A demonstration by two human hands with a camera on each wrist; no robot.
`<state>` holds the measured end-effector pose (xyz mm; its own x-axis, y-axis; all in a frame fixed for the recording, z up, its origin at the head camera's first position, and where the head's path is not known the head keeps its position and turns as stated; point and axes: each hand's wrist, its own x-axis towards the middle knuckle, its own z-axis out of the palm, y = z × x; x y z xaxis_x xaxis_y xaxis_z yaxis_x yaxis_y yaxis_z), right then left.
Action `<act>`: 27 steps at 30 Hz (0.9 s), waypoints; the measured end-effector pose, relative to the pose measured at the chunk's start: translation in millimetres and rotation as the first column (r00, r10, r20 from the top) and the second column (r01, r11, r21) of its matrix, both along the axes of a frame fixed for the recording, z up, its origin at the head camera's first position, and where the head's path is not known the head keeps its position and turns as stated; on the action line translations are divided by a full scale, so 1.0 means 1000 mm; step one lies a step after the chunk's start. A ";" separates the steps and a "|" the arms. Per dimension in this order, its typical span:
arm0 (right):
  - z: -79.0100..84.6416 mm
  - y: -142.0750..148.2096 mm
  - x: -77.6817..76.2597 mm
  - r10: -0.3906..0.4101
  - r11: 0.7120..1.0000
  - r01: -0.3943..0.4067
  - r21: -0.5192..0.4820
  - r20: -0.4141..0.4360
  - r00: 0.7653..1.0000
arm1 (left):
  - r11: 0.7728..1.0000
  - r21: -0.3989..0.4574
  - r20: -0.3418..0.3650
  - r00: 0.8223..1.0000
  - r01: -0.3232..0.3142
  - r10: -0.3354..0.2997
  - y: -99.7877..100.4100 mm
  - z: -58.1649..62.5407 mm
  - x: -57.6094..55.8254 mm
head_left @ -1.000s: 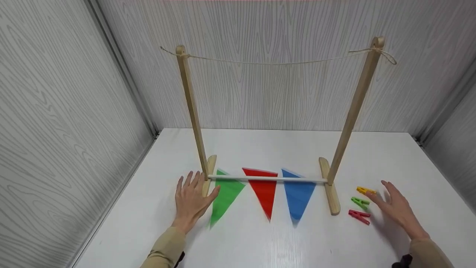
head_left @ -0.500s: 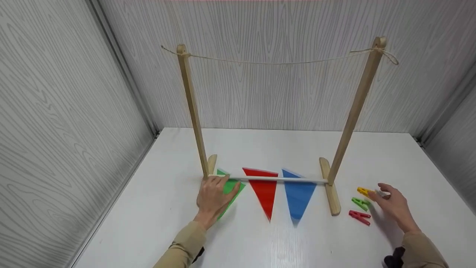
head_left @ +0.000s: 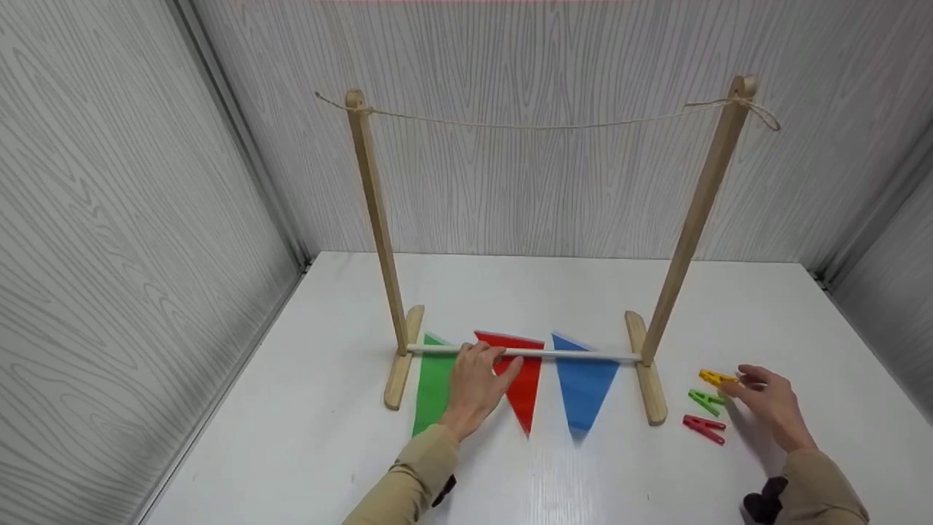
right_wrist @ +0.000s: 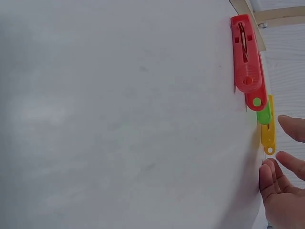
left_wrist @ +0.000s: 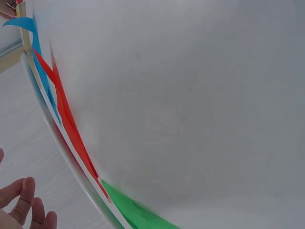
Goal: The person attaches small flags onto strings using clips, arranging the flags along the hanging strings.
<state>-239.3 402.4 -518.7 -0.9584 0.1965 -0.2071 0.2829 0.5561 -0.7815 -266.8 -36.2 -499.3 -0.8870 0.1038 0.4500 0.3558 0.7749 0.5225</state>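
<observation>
My left hand [head_left: 477, 383] hovers by the white rod, between the green pennant [head_left: 430, 386] and the red pennant [head_left: 526, 401], covering parts of both. The left wrist view has its fingers [left_wrist: 26, 191] loosely bent, holding nothing. A blue pennant [head_left: 585, 394] lies to the right, under the rod like the others. On the right side, my right hand [head_left: 773, 405] is at the yellow clothespin [head_left: 716, 378], thumb and fingers spread near its end without pinching it. A green clothespin [head_left: 705, 400] and a red clothespin [right_wrist: 247, 52] lie closer to me.
A wooden stand has a left post [head_left: 377, 219], a right post [head_left: 696, 226] and a low white rod [head_left: 598, 355] between them. Sagging between the post tops is a thin string [head_left: 539, 127]. Pale wood-grain walls [head_left: 532, 189] surround the white table [head_left: 547, 292].
My left hand has moved right, from beside the left post across the green pennant towards the red one. My right hand has come slightly closer to the yellow clothespin, its fingers more bent.
</observation>
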 end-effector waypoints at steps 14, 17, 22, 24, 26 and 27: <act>-0.002 0.007 -0.002 -0.024 0.999 0.023 0.030 0.023 0.999 | 0.983 -0.120 0.212 0.971 0.140 -0.113 0.059 -0.009 0.001; -0.003 0.007 -0.002 -0.028 0.999 0.027 0.040 0.022 0.999 | 0.974 -0.165 0.238 0.964 0.158 -0.116 0.065 -0.010 0.002; -0.004 0.007 -0.001 -0.015 0.998 0.014 0.064 0.013 1.000 | 0.962 -0.197 0.322 0.939 0.187 -0.116 0.072 -0.011 0.004; -0.003 0.007 -0.001 -0.014 0.998 0.014 0.065 0.012 1.000 | 0.958 -0.206 0.361 0.926 0.200 -0.115 0.074 -0.011 0.003; -0.003 0.007 -0.002 -0.014 0.998 0.013 0.069 0.012 1.000 | 0.951 -0.228 0.380 0.918 0.210 -0.112 0.076 -0.011 0.003; -0.003 0.007 -0.002 -0.013 0.998 0.012 0.066 0.013 1.000 | 0.945 -0.248 0.383 0.918 0.214 -0.108 0.077 -0.012 0.003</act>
